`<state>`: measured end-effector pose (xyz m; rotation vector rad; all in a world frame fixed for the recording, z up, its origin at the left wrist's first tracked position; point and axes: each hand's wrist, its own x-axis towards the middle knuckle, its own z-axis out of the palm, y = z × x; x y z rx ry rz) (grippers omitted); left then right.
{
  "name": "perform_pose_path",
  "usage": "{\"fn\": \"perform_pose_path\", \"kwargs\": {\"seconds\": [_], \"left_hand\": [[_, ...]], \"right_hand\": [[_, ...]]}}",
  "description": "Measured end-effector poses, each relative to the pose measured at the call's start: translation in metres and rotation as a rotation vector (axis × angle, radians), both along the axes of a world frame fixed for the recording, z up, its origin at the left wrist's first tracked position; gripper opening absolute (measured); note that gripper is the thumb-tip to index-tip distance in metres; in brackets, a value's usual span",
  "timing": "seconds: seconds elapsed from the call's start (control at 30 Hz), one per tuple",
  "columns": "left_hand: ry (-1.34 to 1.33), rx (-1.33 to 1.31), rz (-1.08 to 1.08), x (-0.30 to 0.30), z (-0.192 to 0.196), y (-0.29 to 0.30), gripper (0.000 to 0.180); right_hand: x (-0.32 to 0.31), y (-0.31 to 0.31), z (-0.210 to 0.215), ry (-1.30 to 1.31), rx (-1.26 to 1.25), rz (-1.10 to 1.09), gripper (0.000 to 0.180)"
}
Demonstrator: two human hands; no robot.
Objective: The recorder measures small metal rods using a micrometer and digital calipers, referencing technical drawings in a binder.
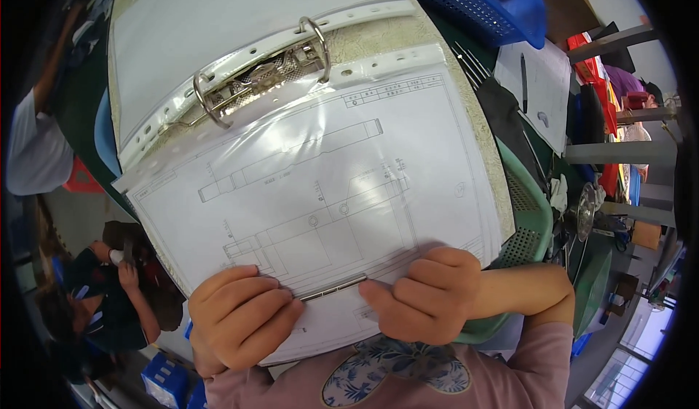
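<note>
An open ring binder point(486, 140) lies before me, its two metal rings holding clear sleeves. In the near sleeve, a technical drawing point(291, 198) shows long stepped shafts in thin lines. Over the drawing's lower part, a thin dark metal rod point(333, 287) with lighter bands runs between my hands. My left hand point(244, 318) is closed at the rod's left end, fingers curled. At the other end, my right hand point(429, 296) is closed too, its thumb against the tip. Both ends of the rod are partly hidden by my fingers.
A blue perforated basket point(473, 5) stands beyond the binder, and a green one point(528, 212) at its right. Slim metal rods point(473, 65) and a paper with a pen point(535, 81) lie at the far right. Another person point(109, 292) sits at the left, hands raised.
</note>
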<state>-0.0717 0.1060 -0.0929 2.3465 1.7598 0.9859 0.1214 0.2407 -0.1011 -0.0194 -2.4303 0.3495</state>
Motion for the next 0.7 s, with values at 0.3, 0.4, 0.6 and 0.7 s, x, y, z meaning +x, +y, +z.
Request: {"fn": "perform_pose_path", "kwargs": {"seconds": [0.3,0.4,0.6,0.7], "left_hand": [[0.003,-0.011,0.003,0.001,-0.002,0.0,0.016],[0.001,-0.016,0.015,0.001,-0.001,-0.001,0.017],[-0.012,-0.007,0.025,0.001,-0.001,0.003,0.015],[-0.002,-0.005,0.035,0.001,0.004,0.001,0.014]], "right_hand": [[-0.002,-0.002,-0.007,0.056,-0.025,-0.047,0.022],[-0.002,-0.001,-0.007,0.059,-0.027,-0.045,0.023],[0.001,0.004,0.002,-0.046,-0.105,-0.067,0.024],[-0.01,0.003,-0.001,-0.031,-0.178,-0.164,0.024]]}}
